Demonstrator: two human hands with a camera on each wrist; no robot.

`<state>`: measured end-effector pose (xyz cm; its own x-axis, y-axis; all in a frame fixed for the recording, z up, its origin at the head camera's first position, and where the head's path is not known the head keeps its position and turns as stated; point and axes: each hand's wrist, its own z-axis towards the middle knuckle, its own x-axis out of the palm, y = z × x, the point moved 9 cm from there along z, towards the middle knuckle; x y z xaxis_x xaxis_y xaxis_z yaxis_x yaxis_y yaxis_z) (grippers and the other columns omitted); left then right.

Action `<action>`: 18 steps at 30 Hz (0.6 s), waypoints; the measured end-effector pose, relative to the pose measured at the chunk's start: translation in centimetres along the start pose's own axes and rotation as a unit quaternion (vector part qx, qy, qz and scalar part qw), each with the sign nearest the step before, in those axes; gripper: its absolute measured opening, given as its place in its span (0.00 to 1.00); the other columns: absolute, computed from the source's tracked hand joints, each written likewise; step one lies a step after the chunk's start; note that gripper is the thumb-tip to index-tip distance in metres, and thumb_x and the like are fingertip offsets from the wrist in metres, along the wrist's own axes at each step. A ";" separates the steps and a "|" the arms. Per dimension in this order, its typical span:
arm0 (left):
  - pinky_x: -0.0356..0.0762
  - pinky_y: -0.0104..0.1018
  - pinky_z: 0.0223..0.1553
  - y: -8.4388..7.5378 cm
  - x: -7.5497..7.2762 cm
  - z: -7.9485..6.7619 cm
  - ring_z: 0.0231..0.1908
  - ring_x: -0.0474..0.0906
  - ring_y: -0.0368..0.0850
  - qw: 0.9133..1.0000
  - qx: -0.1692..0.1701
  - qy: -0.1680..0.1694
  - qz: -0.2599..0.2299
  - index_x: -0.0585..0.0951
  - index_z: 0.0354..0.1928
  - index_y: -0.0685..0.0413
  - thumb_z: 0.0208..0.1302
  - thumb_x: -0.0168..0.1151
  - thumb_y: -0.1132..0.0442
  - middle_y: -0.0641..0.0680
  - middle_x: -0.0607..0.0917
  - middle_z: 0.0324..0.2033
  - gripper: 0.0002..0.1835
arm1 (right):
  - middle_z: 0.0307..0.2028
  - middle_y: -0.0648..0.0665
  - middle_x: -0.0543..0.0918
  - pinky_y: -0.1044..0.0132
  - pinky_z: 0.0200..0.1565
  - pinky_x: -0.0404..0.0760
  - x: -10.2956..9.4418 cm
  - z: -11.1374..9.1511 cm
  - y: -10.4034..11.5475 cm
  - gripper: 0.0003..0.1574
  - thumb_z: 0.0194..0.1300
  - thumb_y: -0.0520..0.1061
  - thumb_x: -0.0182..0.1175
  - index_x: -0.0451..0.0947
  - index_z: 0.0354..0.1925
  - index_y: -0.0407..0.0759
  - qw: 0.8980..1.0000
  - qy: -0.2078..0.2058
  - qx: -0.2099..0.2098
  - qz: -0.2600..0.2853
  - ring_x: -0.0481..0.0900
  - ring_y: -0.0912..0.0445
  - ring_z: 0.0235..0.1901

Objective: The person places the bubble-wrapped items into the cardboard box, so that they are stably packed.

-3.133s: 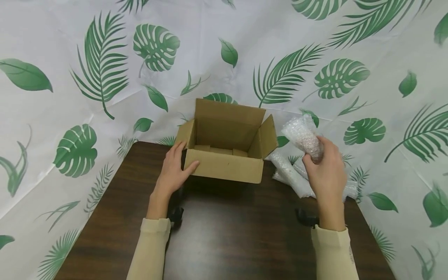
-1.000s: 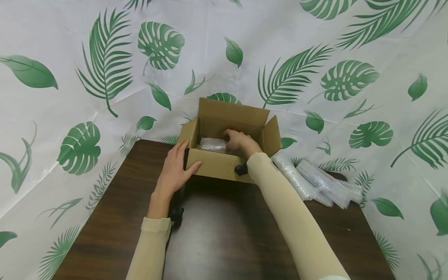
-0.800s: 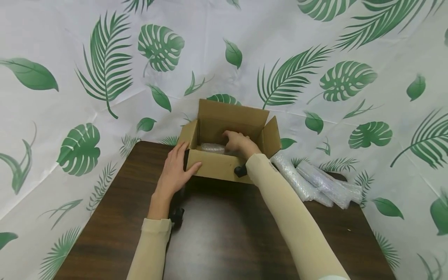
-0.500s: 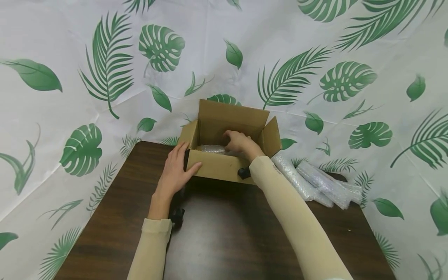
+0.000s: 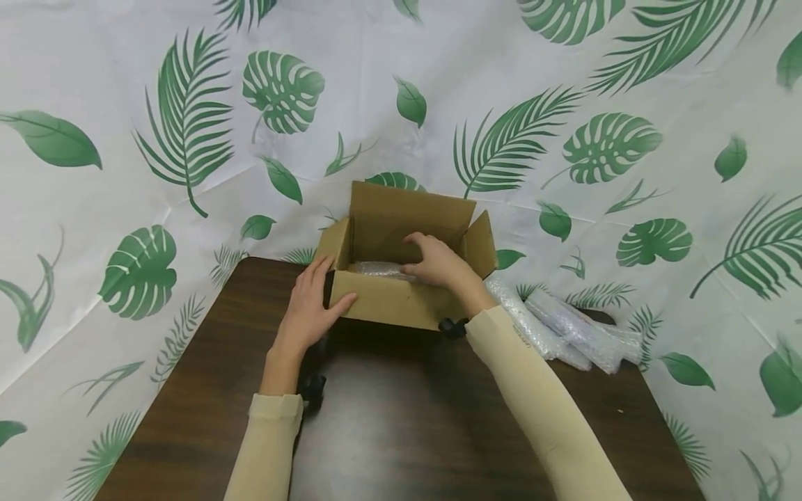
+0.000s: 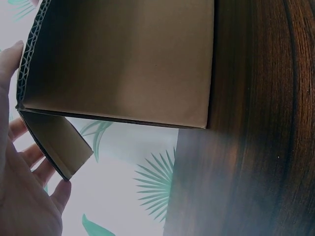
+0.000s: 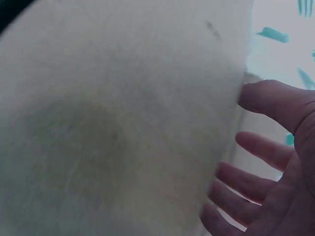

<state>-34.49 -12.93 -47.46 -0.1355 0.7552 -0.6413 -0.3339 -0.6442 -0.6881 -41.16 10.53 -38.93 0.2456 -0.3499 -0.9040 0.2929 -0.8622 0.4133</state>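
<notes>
"Head view: what's the left hand (image 5: 304, 308) holding?"

"It's gripping the brown, open-topped cardboard box (image 5: 396, 296) by one corner."

"And the right hand (image 5: 440, 263)?"

"Its parted grip is holding nothing, hovering near the clear, oblong bubble-wrapped bundle (image 5: 377, 269) lying inside."

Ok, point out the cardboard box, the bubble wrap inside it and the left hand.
Cardboard box (image 5: 390, 299): head view, on its near side.
Bubble wrap (image 5: 379, 269): head view, on the part showing above the near edge.
Left hand (image 5: 305, 306): head view, on the back of it.

High head view; wrist views near box (image 5: 390, 298)
</notes>
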 end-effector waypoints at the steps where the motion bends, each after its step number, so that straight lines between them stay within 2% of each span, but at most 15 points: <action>1: 0.55 0.70 0.79 0.0 0.0 0.0 0.83 0.53 0.63 1.000 0.001 0.001 -0.001 0.54 0.87 0.44 0.72 0.63 0.31 0.57 0.56 0.85 0.52 | 0.78 0.35 0.70 0.40 0.74 0.70 -0.3 -0.5 0.1 0.43 0.76 0.55 0.67 0.64 0.80 0.45 1.000 -0.007 -0.003 -0.002 0.67 0.39 0.78; 4: 0.54 0.71 0.79 0.2 0.0 -0.1 0.83 0.52 0.63 1.000 -0.001 0.001 -0.007 0.54 0.87 0.44 0.72 0.63 0.30 0.57 0.56 0.85 0.52 | 0.77 0.37 0.71 0.40 0.74 0.71 -1.2 -1.9 0.7 0.42 0.76 0.56 0.67 0.65 0.79 0.47 1.000 -0.026 -0.010 0.005 0.67 0.40 0.78; 10: 0.54 0.72 0.78 0.6 -0.7 -0.7 0.82 0.53 0.64 1.000 -0.008 -0.015 -0.009 0.56 0.86 0.47 0.72 0.67 0.36 0.58 0.58 0.84 0.51 | 0.77 0.43 0.73 0.42 0.74 0.71 -3.1 -5.1 2.1 0.43 0.75 0.60 0.67 0.66 0.80 0.49 0.997 -0.062 -0.039 0.021 0.70 0.44 0.77; 15: 0.54 0.71 0.79 0.1 0.0 -0.3 0.83 0.53 0.65 1.000 0.003 0.001 -0.012 0.55 0.87 0.46 0.72 0.65 0.33 0.58 0.57 0.85 0.51 | 0.76 0.44 0.74 0.38 0.74 0.71 -5.5 -8.8 0.8 0.42 0.77 0.63 0.64 0.67 0.79 0.53 0.992 -0.113 -0.021 0.054 0.70 0.44 0.77; 18: 0.57 0.70 0.79 -0.2 0.1 -0.1 0.83 0.52 0.64 1.000 0.001 0.002 -0.012 0.55 0.87 0.46 0.72 0.65 0.32 0.58 0.57 0.85 0.52 | 0.75 0.43 0.74 0.36 0.74 0.69 -6.8 -10.8 -0.2 0.40 0.78 0.64 0.62 0.68 0.79 0.52 0.987 -0.147 -0.015 0.069 0.70 0.42 0.77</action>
<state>-34.34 -12.71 -47.45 -0.1249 0.7696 -0.6262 -0.3385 -0.6263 -0.7023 -32.90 17.09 -31.66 0.0080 -0.5576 -0.8301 0.3045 -0.7894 0.5331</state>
